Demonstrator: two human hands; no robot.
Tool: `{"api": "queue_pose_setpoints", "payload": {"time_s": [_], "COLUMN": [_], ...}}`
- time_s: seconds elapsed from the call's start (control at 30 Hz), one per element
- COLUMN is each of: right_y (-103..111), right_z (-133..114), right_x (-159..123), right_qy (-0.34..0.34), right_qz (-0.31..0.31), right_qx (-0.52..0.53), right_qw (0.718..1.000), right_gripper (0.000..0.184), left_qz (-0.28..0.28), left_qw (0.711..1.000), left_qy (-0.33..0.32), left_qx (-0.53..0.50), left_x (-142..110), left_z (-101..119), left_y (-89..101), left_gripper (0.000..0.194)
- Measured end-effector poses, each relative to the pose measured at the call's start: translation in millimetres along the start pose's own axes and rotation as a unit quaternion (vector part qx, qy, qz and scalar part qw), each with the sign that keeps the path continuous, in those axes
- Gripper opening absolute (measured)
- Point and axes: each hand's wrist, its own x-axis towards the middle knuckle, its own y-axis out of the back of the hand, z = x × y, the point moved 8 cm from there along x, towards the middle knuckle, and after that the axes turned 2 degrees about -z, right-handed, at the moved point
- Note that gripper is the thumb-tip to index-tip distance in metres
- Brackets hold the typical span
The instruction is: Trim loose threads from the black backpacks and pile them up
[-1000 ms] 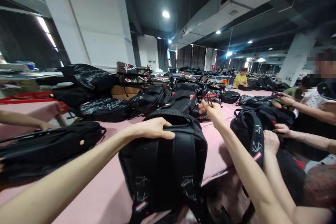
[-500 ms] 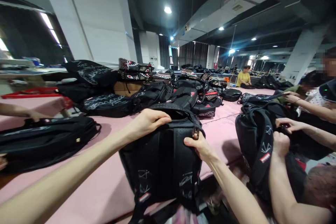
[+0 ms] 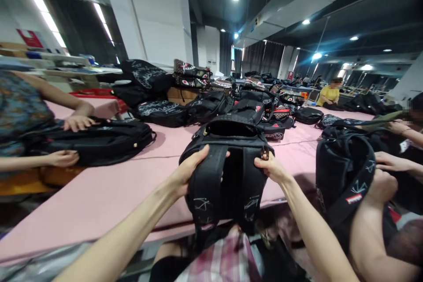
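Note:
A black backpack (image 3: 233, 176) stands at the pink table's edge, its strap side facing me and its top opening gaping. My left hand (image 3: 193, 167) is closed around the left side by a shoulder strap, some fingers behind the strap. On the right side, my right hand (image 3: 272, 166) pinches the backpack's upper edge. A small shiny brown object (image 3: 265, 153), too small to name, sits at that hand's fingertips. White scribble-like prints mark the lower straps.
Black and patterned bags (image 3: 205, 105) are piled at the back of the pink table (image 3: 132, 198). At left, a co-worker's hands rest on a black backpack (image 3: 109, 141). At right, another person's hands hold a black backpack (image 3: 340, 172).
My left hand has moved from the top opening down to the left strap side. The backpack's top now tilts open toward me. The view has turned left, showing more of the left co-worker.

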Motion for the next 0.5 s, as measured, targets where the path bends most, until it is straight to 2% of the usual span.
{"api": "queue_pose_setpoints", "payload": {"time_s": [0.07,0.13,0.27,0.33,0.4,0.47,0.5], "right_y": [4.2,3.1,-19.4,-30.8,-36.1,-34.8,-34.0], "right_z": [-2.6,-8.0,-34.1,-57.7,-83.0,-93.2,-87.4], "right_x": [-6.1,-15.1,-45.2,-58.4,-59.6,-43.5,-29.2], "right_qy": [0.011,0.029,0.068,0.098,0.140,0.162,0.155], "right_qz": [0.016,0.024,0.004,0.005,0.024,0.062,0.075], "right_qx": [-0.006,-0.015,0.015,0.039,0.052,0.060,0.059], "right_qw": [1.000,0.999,0.998,0.994,0.988,0.983,0.983], "right_gripper": [0.048,0.045,0.039,0.040,0.039,0.035,0.033], "left_qz": [-0.022,-0.017,-0.040,-0.043,-0.043,-0.037,-0.030], "left_qw": [1.000,0.999,0.997,0.996,0.994,0.991,0.992], "left_qy": [-0.006,-0.044,-0.064,-0.079,-0.104,-0.126,-0.122], "left_qx": [-0.020,0.003,0.006,-0.002,-0.003,-0.013,-0.025], "left_x": [1.2,-3.9,-39.2,-61.0,-70.6,-58.5,-43.7], "left_z": [-0.9,0.3,5.1,25.1,54.8,78.6,81.3], "left_y": [-11.9,-13.3,-19.4,-25.2,-30.4,-27.3,-20.5], "left_gripper": [0.049,0.050,0.047,0.043,0.040,0.037,0.036]}}
